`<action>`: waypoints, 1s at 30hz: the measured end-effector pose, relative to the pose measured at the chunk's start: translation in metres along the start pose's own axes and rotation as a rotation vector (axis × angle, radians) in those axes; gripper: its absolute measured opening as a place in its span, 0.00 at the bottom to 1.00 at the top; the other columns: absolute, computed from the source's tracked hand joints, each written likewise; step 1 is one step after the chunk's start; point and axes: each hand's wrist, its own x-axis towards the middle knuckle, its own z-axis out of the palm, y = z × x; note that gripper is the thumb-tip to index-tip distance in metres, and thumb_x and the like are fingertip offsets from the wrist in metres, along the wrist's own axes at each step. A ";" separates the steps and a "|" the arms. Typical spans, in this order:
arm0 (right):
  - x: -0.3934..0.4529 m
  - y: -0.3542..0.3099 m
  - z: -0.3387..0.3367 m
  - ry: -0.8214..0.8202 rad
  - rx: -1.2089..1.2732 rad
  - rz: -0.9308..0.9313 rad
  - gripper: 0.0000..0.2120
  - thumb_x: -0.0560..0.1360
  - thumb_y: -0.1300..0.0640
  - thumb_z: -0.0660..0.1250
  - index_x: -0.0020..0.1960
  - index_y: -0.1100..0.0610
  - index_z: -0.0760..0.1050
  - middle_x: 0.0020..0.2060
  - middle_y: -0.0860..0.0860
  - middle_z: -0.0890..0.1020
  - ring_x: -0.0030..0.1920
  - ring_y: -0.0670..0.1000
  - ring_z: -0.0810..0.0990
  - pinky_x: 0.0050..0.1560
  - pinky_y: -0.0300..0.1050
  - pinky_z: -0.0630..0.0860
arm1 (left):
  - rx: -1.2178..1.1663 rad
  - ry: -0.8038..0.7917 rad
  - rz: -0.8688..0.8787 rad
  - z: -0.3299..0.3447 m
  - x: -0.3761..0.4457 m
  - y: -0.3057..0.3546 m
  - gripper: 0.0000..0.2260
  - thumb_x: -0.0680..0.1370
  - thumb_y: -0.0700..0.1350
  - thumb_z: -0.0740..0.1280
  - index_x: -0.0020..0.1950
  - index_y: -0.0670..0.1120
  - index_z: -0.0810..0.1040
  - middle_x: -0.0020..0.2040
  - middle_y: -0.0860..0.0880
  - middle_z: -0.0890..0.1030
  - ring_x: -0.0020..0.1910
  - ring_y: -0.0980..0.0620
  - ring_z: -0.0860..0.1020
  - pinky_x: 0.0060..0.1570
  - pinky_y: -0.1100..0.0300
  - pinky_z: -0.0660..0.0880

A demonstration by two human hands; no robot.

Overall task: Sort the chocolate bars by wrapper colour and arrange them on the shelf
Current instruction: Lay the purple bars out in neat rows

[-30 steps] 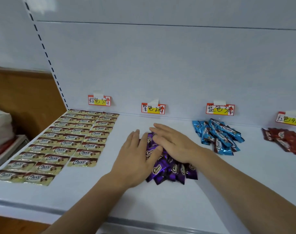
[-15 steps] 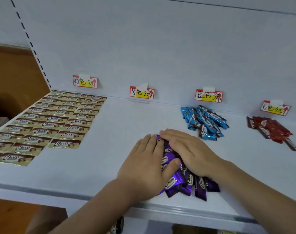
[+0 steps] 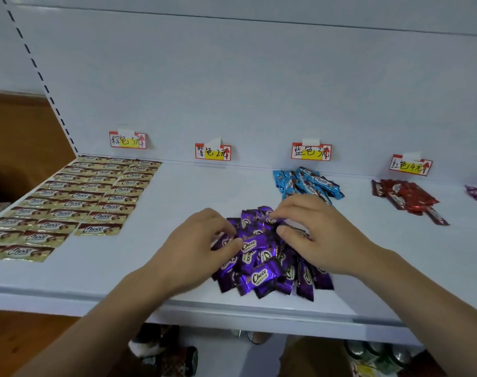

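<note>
Now both in the purple bars (image 3: 261,257), heaped near the shelf (image 3: 177,191) front edge, below the purple tag (image 3: 212,152). Left hand (image 3: 193,248) fingers pinching one bar's left end, long axis running left-right; right hand (image 3: 321,235) fingers curled, nipping another at the heap's far top. Equally near, one on each flank.

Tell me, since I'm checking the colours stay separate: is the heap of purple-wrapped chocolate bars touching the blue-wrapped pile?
Cannot tell. In the head view the right hand covers the stretch between the purple heap and the blue pile.
</note>
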 end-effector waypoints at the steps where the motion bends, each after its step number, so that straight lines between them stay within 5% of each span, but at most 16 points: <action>1: 0.000 -0.004 0.000 0.000 -0.005 0.002 0.21 0.80 0.39 0.60 0.65 0.48 0.81 0.58 0.40 0.77 0.62 0.43 0.75 0.64 0.47 0.74 | 0.003 -0.019 0.033 0.001 0.000 0.000 0.14 0.79 0.62 0.68 0.58 0.56 0.81 0.54 0.60 0.76 0.55 0.60 0.75 0.56 0.58 0.75; 6: 0.004 -0.027 0.004 -0.115 -0.067 -0.010 0.28 0.75 0.30 0.60 0.69 0.43 0.78 0.57 0.38 0.71 0.61 0.43 0.71 0.61 0.44 0.73 | 0.080 0.017 0.170 0.007 0.003 0.003 0.17 0.80 0.64 0.64 0.61 0.55 0.82 0.54 0.57 0.77 0.56 0.56 0.73 0.55 0.58 0.74; 10: 0.009 -0.028 0.006 -0.112 -0.088 0.012 0.27 0.76 0.32 0.60 0.69 0.44 0.78 0.56 0.39 0.72 0.61 0.44 0.70 0.62 0.46 0.73 | 0.175 0.047 0.225 0.007 0.005 -0.004 0.21 0.83 0.62 0.55 0.59 0.53 0.84 0.52 0.55 0.81 0.54 0.53 0.77 0.49 0.53 0.77; 14: 0.014 -0.030 0.005 -0.110 -0.100 0.005 0.23 0.79 0.38 0.66 0.72 0.44 0.75 0.61 0.38 0.74 0.64 0.43 0.68 0.67 0.45 0.71 | 0.101 0.078 0.077 0.001 0.011 -0.011 0.15 0.85 0.56 0.59 0.51 0.51 0.83 0.45 0.55 0.82 0.45 0.55 0.78 0.45 0.50 0.77; 22: 0.029 -0.038 0.001 -0.332 -0.114 -0.086 0.26 0.77 0.36 0.68 0.74 0.41 0.73 0.65 0.38 0.75 0.67 0.41 0.66 0.68 0.42 0.67 | -0.141 0.048 -0.205 -0.017 0.022 -0.041 0.09 0.84 0.53 0.66 0.48 0.53 0.84 0.33 0.59 0.81 0.36 0.64 0.79 0.34 0.67 0.71; 26: 0.043 -0.042 0.002 -0.405 -0.068 -0.030 0.24 0.78 0.42 0.71 0.73 0.39 0.73 0.60 0.39 0.75 0.63 0.42 0.67 0.65 0.44 0.68 | -0.191 0.089 -0.217 -0.017 0.025 -0.051 0.05 0.83 0.49 0.67 0.50 0.56 0.83 0.42 0.59 0.84 0.43 0.63 0.81 0.38 0.67 0.75; 30: 0.055 -0.038 -0.004 -0.200 0.048 0.102 0.13 0.80 0.52 0.71 0.62 0.38 0.82 0.53 0.35 0.81 0.56 0.39 0.77 0.59 0.38 0.72 | -0.112 0.126 -0.167 -0.016 0.029 -0.059 0.06 0.84 0.48 0.66 0.52 0.56 0.82 0.45 0.58 0.84 0.46 0.60 0.80 0.42 0.63 0.75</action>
